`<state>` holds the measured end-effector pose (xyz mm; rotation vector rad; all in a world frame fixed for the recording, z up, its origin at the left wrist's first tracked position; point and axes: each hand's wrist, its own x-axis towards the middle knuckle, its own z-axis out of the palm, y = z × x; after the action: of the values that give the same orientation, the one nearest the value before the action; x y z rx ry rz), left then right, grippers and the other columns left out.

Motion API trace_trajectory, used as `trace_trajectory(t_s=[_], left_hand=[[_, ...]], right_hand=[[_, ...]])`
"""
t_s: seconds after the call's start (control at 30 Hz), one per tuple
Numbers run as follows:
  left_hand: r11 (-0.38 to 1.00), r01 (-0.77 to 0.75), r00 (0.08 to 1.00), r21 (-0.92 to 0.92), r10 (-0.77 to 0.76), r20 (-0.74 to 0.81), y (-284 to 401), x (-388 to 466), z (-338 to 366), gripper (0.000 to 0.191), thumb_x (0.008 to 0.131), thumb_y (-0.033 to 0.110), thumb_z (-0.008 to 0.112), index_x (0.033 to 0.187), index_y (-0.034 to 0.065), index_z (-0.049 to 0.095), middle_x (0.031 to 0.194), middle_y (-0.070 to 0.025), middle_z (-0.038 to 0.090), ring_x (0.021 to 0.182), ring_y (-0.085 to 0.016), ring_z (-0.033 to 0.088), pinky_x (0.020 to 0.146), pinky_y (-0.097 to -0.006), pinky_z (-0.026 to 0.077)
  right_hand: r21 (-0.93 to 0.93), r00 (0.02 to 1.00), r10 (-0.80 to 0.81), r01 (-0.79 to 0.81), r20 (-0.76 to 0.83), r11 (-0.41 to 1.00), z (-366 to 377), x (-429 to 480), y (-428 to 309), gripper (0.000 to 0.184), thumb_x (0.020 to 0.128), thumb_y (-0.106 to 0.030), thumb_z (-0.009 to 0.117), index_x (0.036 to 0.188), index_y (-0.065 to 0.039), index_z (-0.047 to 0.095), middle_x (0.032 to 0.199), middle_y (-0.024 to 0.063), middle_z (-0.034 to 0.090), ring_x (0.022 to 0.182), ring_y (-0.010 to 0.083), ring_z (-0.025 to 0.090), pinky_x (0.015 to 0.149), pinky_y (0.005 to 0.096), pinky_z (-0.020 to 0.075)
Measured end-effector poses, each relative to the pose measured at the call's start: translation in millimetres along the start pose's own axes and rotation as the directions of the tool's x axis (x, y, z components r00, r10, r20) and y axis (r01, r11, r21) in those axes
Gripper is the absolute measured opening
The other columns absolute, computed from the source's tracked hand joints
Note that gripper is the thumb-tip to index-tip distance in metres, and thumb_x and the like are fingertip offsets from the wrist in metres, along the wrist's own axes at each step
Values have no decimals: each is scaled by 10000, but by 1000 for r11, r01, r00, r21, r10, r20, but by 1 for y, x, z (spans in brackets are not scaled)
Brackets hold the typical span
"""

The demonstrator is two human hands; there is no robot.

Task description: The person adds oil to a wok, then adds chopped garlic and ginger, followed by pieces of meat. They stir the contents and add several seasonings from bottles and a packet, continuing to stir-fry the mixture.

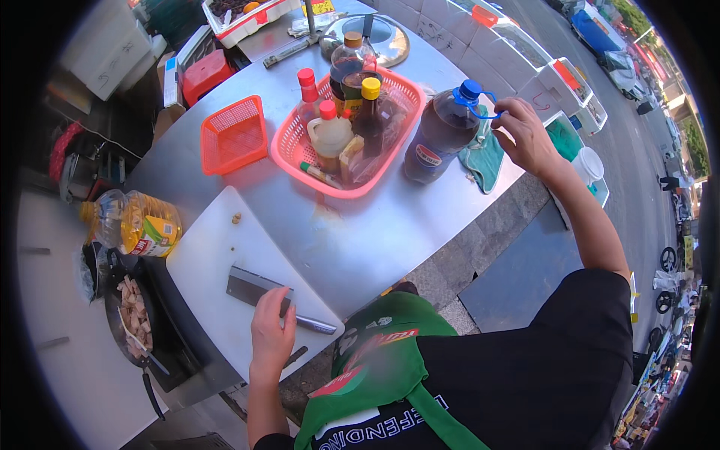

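My right hand (520, 132) has its fingers on the blue handle loop of a large Pepsi bottle (441, 135) with a blue cap, filled with dark liquid, standing on the metal table. Over the heel end of a cleaver (256, 286) hovers or rests my left hand (275, 320); whether it touches the blade cannot be told. The cleaver lies on a white cutting board (208, 253), its handle (316, 324) towards me. Small brownish pieces (236, 217) lie near the board's far end.
A pink basket (349, 192) holds several sauce bottles. Beside it stands a smaller orange basket (233, 135). At left are a cooking oil bottle (149, 222) and a pan of meat pieces (134, 315) on a stove. A green cloth (486, 163) lies right of the Pepsi bottle, near the table edge.
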<state>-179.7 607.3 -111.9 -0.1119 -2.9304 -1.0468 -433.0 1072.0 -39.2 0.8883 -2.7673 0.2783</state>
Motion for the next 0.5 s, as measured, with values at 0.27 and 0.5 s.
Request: trace_trajectory(t_s=[0.27,0.5], left_hand=[[987,108,994,-116,-110,-17,83,45,57,274,864,19,632,1137,-11,617,1050,-181,648,932,-321,650,802,-378,516],[993,-31,999,-117,35,26,124,119,84,281,855,29,642,1134,-4,623,1074,-194,650,972,-357,644,841,-400,516]], right_hand=[[-59,913,-395,391,-99,919,1,-12,14,182,710,-191,700,839,-114,596,1101,72,599,1120,295,497,925,488,292],[461,910,-216,370,-353,806,2,-2,-5,346,721,-101,725,974,-53,494,851,84,600,833,285,599,808,411,409]])
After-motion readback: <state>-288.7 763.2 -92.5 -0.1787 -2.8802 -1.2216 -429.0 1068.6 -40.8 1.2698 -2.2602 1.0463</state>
